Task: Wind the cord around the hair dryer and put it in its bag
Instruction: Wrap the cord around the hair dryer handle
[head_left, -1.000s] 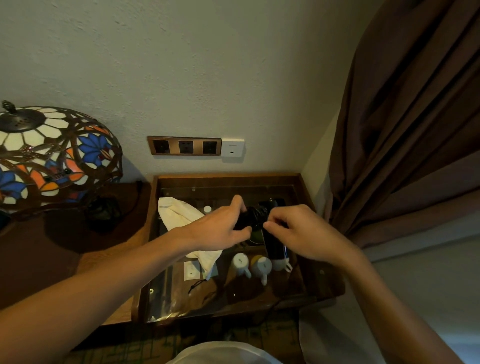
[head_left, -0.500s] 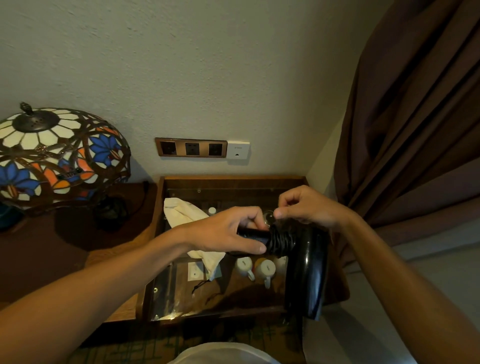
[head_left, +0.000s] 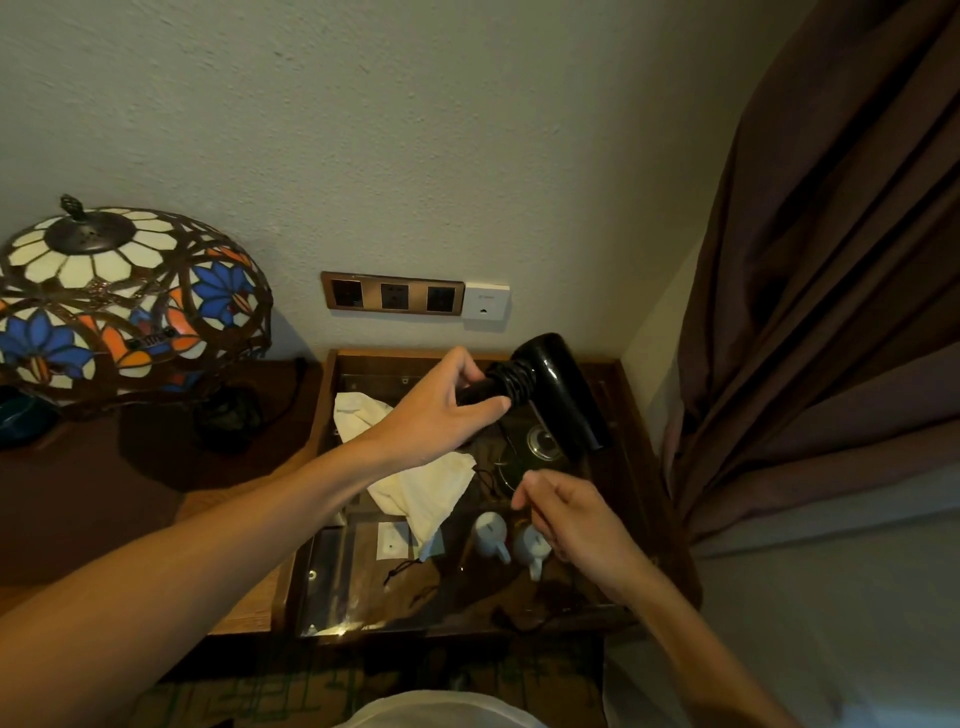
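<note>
Dim warm room; lamp unlit, soft shadow on wall beside it; glare on glass worktop; wide-angle bending at edges.

Left hand: arm extended forward, fingers and thumb closed around the hair dryer handle. Right hand: lower and nearer, fingers curled, thumb and forefinger pinched together.

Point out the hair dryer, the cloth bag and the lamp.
hair dryer (head_left: 558, 387), head view, on its black barrel.
cloth bag (head_left: 423, 491), head view, on its cream fabric.
lamp (head_left: 124, 296), head view, on its stained-glass shade.
</note>
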